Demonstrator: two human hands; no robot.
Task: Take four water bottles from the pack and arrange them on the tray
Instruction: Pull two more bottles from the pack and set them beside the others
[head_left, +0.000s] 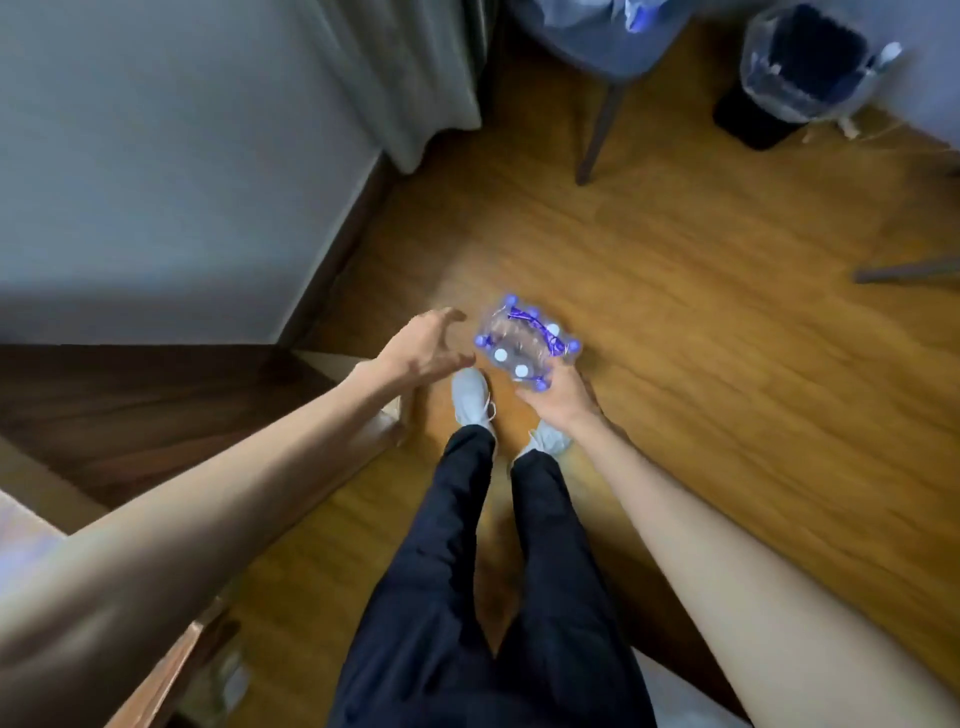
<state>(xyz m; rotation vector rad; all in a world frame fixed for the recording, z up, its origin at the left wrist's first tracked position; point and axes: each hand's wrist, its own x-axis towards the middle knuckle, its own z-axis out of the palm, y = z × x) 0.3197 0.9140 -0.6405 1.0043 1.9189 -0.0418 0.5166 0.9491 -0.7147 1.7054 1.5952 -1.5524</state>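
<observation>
A shrink-wrapped pack of water bottles (522, 340) with white and blue caps and a purple strap stands on the wooden floor just ahead of my feet. My right hand (563, 400) grips the pack's near right corner. Just left of the pack, not touching it, my left hand (426, 348) hovers with fingers spread and holds nothing. No tray is in view. The picture is blurred by motion.
My legs in dark trousers and white shoes (470, 397) stand right behind the pack. A dark wooden table (156, 410) lies to the left, a chair leg (597, 130) and a lined bin (800, 73) at the far right, a curtain (405, 78) at the back.
</observation>
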